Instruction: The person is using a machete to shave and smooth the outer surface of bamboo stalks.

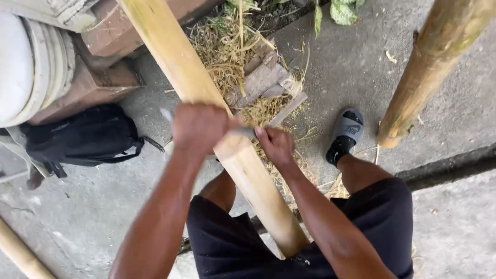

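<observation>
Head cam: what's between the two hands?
The pale bamboo pole runs between the left hand and right hand, with a blade laid across it.

Soft, even daylight is seen all over. Shadows are faint. The hands [199, 126] are a little blurred; the edges look bent.

I am gripping a blade [248, 130] with both hands, laying it across a pale bamboo pole [206, 98] that is slanting up from my lap. My left hand [199, 126] is closing around one end, my right hand [275, 144] is pressing on the other. Just beyond my grip, dry shavings [227, 57] are lying on the concrete floor [351, 67]. Left of my grip, a black bag [82, 137] is sitting.
</observation>
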